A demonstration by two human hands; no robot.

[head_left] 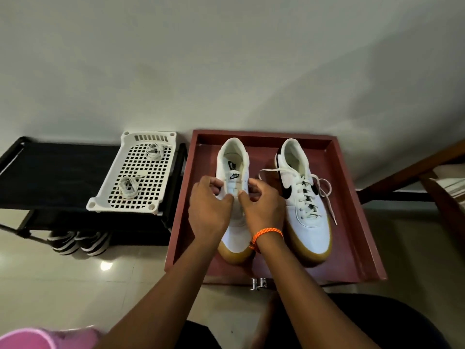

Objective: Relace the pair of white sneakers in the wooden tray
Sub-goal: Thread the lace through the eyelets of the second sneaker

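— Where? Left sneaker (pixel 232 195) in the wooden tray (pixel 352 222), long way from 12 to 6, toe at 6.
— Hands? Left hand (pixel 208 210) and right hand (pixel 261 210) both right on it, pinching at the tongue; equally near.
— How many? Two sneakers; right sneaker (pixel 305 197) at 3, laced. Two lace bundles (pixel 128 187) in white basket (pixel 141 172) at 9.

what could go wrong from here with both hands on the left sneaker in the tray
1. The right sneaker's lace ends lie loose beside the right hand; a wrist could snag them and drag that shoe.
2. Both hands grip the left sneaker near its tongue, left hand included, so pulling may slide it across the wooden tray.
3. The spare laces sit bundled in the white basket; they may tangle when picked up.
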